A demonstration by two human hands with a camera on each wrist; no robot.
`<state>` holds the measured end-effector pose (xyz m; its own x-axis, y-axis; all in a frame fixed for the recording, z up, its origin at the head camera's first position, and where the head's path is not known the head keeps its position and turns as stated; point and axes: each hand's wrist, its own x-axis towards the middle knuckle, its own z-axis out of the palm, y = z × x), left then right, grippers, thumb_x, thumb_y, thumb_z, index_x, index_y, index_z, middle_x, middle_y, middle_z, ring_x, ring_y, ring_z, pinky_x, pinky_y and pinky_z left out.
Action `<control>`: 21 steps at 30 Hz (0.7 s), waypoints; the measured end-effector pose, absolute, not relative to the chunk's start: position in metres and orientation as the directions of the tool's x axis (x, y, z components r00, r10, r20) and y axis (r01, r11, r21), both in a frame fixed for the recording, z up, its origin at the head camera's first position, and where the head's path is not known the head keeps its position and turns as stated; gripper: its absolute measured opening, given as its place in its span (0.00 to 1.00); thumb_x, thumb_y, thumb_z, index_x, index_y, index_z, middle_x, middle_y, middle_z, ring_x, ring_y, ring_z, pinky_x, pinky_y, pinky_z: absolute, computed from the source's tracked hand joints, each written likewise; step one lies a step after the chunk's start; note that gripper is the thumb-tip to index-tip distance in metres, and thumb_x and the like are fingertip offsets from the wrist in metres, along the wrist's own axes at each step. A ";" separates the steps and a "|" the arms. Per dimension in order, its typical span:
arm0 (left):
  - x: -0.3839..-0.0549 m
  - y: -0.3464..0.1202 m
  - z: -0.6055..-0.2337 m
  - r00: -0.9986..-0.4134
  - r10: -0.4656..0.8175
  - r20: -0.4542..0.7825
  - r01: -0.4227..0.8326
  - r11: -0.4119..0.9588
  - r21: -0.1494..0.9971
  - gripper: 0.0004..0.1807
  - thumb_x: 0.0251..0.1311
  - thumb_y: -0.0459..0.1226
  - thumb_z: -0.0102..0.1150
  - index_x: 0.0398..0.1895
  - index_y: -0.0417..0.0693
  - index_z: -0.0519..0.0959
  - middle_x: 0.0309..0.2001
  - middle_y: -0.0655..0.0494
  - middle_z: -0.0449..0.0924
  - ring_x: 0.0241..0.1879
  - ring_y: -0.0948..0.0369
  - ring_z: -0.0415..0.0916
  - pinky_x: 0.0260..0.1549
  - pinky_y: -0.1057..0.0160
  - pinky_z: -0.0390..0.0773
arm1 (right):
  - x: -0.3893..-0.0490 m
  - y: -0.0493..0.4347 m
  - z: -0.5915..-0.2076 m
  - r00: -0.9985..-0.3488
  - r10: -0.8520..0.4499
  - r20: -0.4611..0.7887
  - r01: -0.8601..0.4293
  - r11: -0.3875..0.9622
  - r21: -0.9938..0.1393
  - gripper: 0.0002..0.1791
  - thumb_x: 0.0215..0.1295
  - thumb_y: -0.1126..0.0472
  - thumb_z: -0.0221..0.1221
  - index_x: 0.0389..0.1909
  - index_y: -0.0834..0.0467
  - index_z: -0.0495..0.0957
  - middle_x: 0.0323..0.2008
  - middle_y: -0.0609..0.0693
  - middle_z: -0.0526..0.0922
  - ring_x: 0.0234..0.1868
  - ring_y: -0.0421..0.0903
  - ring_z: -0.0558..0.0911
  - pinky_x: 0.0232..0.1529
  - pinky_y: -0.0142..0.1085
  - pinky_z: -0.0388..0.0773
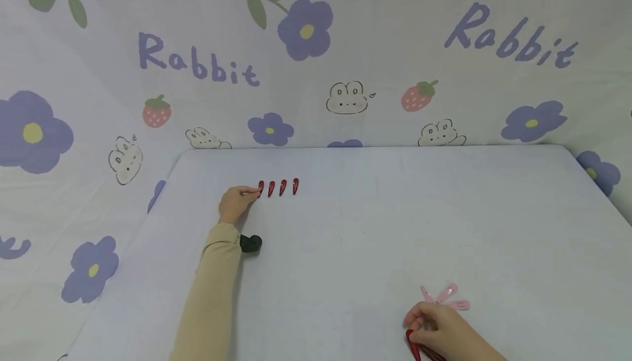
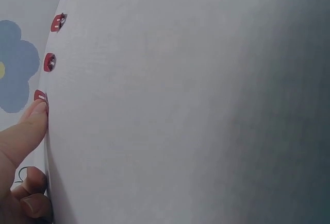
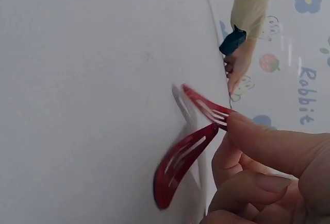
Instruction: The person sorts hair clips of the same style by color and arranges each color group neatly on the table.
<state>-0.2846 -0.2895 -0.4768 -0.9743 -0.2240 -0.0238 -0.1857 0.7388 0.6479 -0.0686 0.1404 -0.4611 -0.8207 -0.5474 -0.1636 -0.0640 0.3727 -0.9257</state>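
Note:
In the head view, several red snap hair clips [image 1: 283, 187] lie in a slanted row near the table's far left. My left hand [image 1: 236, 203] pinches the leftmost red hair clip [image 1: 260, 186] between thumb and forefinger; the left wrist view shows a fingertip on that clip [image 2: 40, 96]. At the near right, my right hand [image 1: 441, 328] pinches a red hair clip [image 3: 206, 104] by its end. A second red hair clip [image 3: 183, 166] sits close below it; whether the fingers also hold this one is hard to tell.
Three pink hair clips [image 1: 448, 293] lie fanned out just beyond my right hand. The white table [image 1: 345, 240] ends at the back against a cloth [image 1: 380, 54] printed with flowers and rabbits. A black wrist camera [image 1: 251, 243] is on the left sleeve.

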 end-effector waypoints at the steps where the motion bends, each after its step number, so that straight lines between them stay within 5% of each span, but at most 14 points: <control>1: -0.285 -0.290 -0.477 -0.975 -0.223 -0.023 -0.185 0.740 0.647 0.16 0.55 0.45 0.59 0.41 0.44 0.82 0.45 0.47 0.77 0.37 0.54 0.70 0.35 0.57 0.66 | -0.069 0.141 -0.460 -0.813 -0.559 -0.161 -0.052 0.345 -0.937 0.05 0.57 0.65 0.57 0.33 0.63 0.74 0.23 0.45 0.75 0.24 0.36 0.72 0.26 0.31 0.70; 12: -0.284 -0.290 -0.477 -0.972 -0.234 -0.024 -0.193 0.735 0.650 0.16 0.54 0.45 0.59 0.41 0.45 0.82 0.45 0.48 0.77 0.38 0.54 0.70 0.36 0.57 0.66 | -0.075 0.145 -0.455 -0.806 -0.568 -0.167 -0.019 0.307 -0.952 0.06 0.64 0.62 0.52 0.31 0.62 0.68 0.18 0.44 0.67 0.19 0.35 0.64 0.19 0.30 0.62; 21: -0.283 -0.288 -0.474 -0.975 -0.223 -0.012 -0.179 0.749 0.638 0.16 0.54 0.44 0.60 0.41 0.44 0.82 0.47 0.46 0.76 0.46 0.51 0.71 0.41 0.54 0.67 | -0.093 0.144 -0.446 -0.809 -0.586 -0.041 -0.225 0.374 -0.900 0.03 0.62 0.65 0.53 0.31 0.60 0.69 0.22 0.44 0.75 0.22 0.37 0.71 0.18 0.30 0.66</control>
<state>-0.2831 -0.2881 -0.4740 -0.9747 -0.2233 -0.0119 -0.1794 0.7491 0.6377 -0.0928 0.1437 -0.4460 -0.8092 -0.5861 -0.0410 -0.2251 0.3738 -0.8998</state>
